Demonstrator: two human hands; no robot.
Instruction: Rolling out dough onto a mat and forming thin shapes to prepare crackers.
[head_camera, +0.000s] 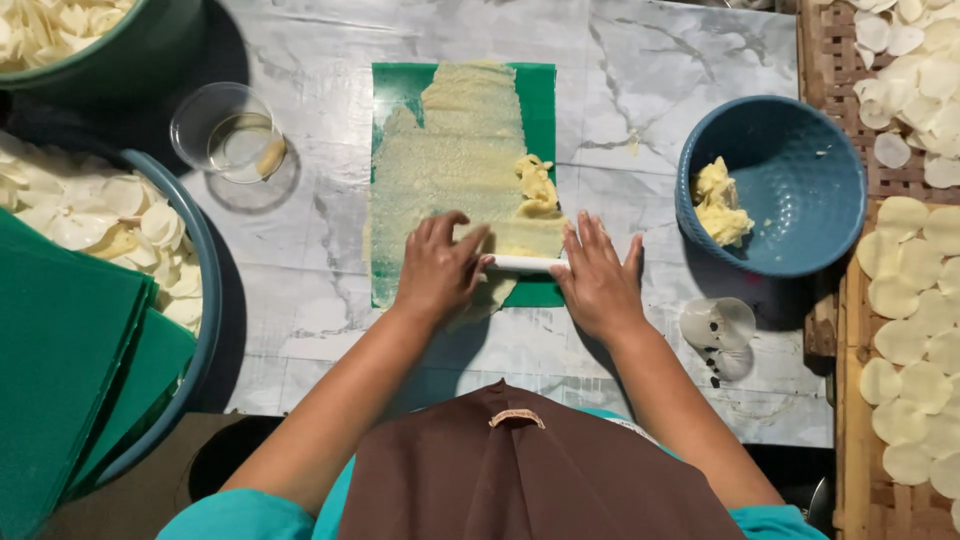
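Around the green sheet (540, 100), bare marble table (640, 80) lies open on its far right and near side. A clear cup (225, 130) stands left of it, a blue bowl (800, 170) right, and a white cutter (718, 325) nearer on the right.

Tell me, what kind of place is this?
Probably a small home workshop making crackers or chips by hand. Both hands roll a white roller over yellow dough on a green sheet, and thin pale discs dry on a woven tray.
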